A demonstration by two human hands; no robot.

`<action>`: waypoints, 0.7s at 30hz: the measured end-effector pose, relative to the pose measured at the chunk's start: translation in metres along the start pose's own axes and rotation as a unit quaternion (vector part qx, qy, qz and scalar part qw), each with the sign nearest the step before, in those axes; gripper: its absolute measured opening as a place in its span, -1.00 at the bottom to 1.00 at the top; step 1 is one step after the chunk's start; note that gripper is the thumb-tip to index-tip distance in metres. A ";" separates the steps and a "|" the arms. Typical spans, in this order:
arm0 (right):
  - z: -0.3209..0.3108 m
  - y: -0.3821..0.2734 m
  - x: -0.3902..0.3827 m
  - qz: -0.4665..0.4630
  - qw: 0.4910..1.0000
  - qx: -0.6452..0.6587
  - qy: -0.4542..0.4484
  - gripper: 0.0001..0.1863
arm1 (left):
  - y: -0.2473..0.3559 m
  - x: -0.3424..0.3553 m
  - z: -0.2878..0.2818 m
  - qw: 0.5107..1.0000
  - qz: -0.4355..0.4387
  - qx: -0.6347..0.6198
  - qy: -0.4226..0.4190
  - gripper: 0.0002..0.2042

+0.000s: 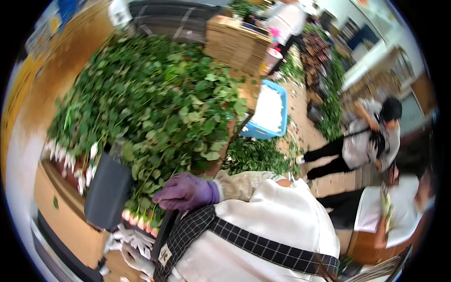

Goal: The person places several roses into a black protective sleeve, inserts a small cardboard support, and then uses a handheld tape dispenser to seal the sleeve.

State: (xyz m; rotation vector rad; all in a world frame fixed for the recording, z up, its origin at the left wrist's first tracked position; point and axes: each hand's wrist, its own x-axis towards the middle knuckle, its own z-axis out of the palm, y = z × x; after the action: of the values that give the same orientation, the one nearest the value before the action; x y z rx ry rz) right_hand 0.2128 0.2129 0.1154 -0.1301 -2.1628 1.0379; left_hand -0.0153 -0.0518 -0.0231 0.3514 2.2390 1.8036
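Observation:
My right hand [185, 192], in a purple glove, has its fingers curled together beside the leafy stems, just above a black edge. Whatever it may hold is hidden. Lower down, my left hand [137, 260] is in a white glove, partly covered by my checked apron, and its fingers do not show clearly. Next to it are white, finger-like shapes [134, 238], blurred. Pale pink roses [139, 222] lie in a row between the hands and a dark grey ribbed panel [109, 188]. Behind them spreads a large heap of green leafy stems [155, 103].
White-wrapped buds [63, 155] line the heap's left edge above a cardboard box [66, 211]. Flattened cardboard [237, 42] stands at the back. A blue bin [285, 108] with white contents sits beyond my right arm. Co-workers [371, 141] are at the right, another person [286, 19] at the back.

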 end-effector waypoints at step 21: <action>-0.025 -0.031 -0.053 -0.010 0.989 -0.012 0.146 -0.79 | 0.023 0.005 0.013 0.998 -0.028 -0.035 -0.052 -0.50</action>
State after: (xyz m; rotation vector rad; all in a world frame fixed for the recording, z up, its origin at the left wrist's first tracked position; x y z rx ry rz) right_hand 0.2743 0.1881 0.1173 -0.2553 -1.9077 0.9201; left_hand -0.0152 -0.0331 -0.0031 0.3565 2.0901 1.7865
